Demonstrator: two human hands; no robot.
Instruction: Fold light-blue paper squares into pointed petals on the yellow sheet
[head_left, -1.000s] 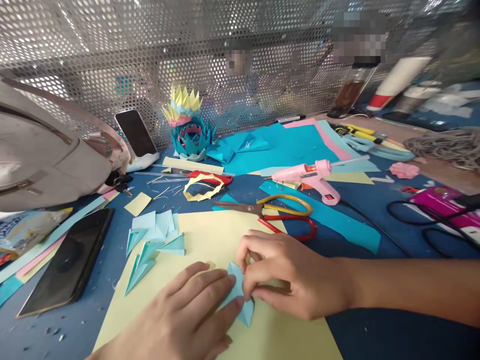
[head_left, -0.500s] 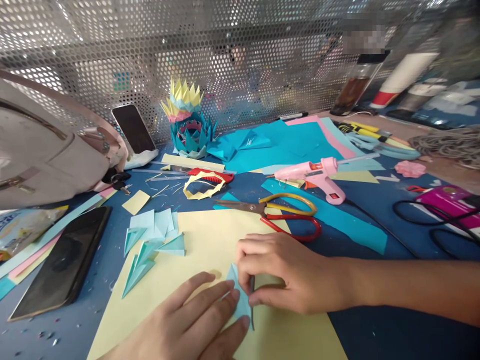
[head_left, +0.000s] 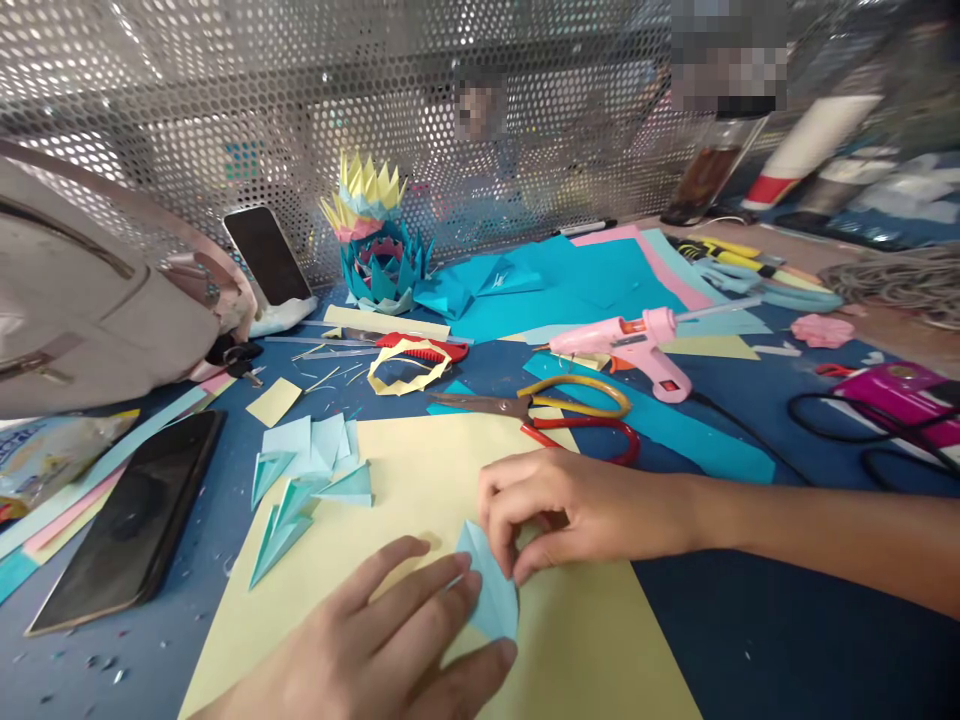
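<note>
A small folded piece of light blue paper [head_left: 491, 588] lies on a pale yellow sheet [head_left: 420, 460]. My left hand [head_left: 375, 630] rests over its left side, fingers spread and fingertips on the paper. From the right, my right hand [head_left: 547, 515] pinches the paper's right edge between thumb and fingers. Several folded light blue paper pieces [head_left: 281, 530] lie to the left on the yellow sheet. Just beyond my right hand are scissors [head_left: 517, 405] with one yellow and one red handle, blades pointing left.
A pink glue gun [head_left: 630, 345] lies behind the scissors, its cord trailing right. Folded-paper crowns [head_left: 382, 265] stand near the perforated metal panel [head_left: 300, 130]. Phones [head_left: 135, 520], a light bag [head_left: 97, 290] and paper strips [head_left: 97, 500] occupy the left; a magenta device [head_left: 900, 400] sits right.
The right edge of the light blue paper stood up before and now lies more open and flat. My right hand has shifted slightly up and right; my left hand stays on the paper.
</note>
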